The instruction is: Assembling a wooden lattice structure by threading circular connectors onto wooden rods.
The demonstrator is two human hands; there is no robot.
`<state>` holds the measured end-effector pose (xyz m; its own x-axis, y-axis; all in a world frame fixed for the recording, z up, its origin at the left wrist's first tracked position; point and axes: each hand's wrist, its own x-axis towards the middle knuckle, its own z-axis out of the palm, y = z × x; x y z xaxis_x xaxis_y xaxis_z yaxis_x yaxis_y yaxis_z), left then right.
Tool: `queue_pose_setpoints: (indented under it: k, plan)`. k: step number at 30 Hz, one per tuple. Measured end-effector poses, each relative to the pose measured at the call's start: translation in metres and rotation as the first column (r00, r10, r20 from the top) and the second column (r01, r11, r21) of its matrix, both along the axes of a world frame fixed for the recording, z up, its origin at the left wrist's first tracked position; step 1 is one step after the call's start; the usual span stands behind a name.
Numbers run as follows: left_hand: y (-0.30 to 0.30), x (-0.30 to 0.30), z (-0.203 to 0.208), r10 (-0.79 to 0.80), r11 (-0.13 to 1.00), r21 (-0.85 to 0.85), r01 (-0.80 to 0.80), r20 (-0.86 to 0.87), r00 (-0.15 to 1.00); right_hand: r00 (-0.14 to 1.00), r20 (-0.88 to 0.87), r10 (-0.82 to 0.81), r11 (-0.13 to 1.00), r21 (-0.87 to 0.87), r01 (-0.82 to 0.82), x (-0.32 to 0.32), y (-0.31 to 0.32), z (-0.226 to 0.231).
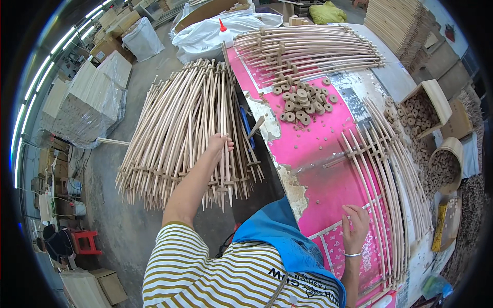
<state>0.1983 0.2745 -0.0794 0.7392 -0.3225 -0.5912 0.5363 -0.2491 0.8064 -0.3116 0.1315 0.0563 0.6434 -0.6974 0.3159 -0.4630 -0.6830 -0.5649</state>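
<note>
My left hand [220, 143] reaches out to a large stack of pale wooden rods [169, 118] on the left of the table, its fingers closed round one rod near the stack's right side. Many of these rods carry a small wooden disc near an end. Over the pink table top [328, 192], my right hand [355, 226] is loosely curled, fingers a little apart, with nothing visible in it. Just right of it lies a row of long rods [395, 220], several with discs on them. A heap of loose wooden discs with centre holes [303, 102] sits farther back on the table.
More rods [318, 46] lie across the table's far end, near a white glue bottle with a red tip [224, 36]. Along the right side are a wooden box [436, 100] and a round container [446, 165] of small wooden parts. A red stool [86, 241] stands at left.
</note>
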Motion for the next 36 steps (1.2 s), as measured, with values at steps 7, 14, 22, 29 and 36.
queue_pose_setpoints:
  k: [7,14,22,29,36]
  plan:
    - [-0.021,-0.009,-0.027,0.035,0.999,-0.009,-0.034,0.037,0.999,0.999,-0.050,-0.005,1.000,0.026,0.006,0.002,-0.001,-0.001]
    - [-0.036,-0.020,-0.048,0.000,1.000,0.015,-0.002,0.121,0.993,0.998,-0.058,-0.017,0.999,0.046,0.020,0.001,-0.002,-0.001]
    - [-0.040,-0.015,-0.061,-0.043,0.996,0.083,0.028,0.188,0.981,0.999,-0.030,0.011,0.999,0.051,-0.009,0.012,-0.009,0.000]
    - [-0.038,-0.004,-0.081,0.023,0.998,0.055,-0.031,0.143,0.989,0.921,0.246,0.303,0.897,0.251,-0.363,0.143,-0.032,0.018]
    - [-0.054,-0.022,-0.063,0.002,0.998,0.069,-0.013,0.152,0.988,0.889,0.282,0.362,0.775,0.439,-0.455,0.280,-0.042,-0.017]
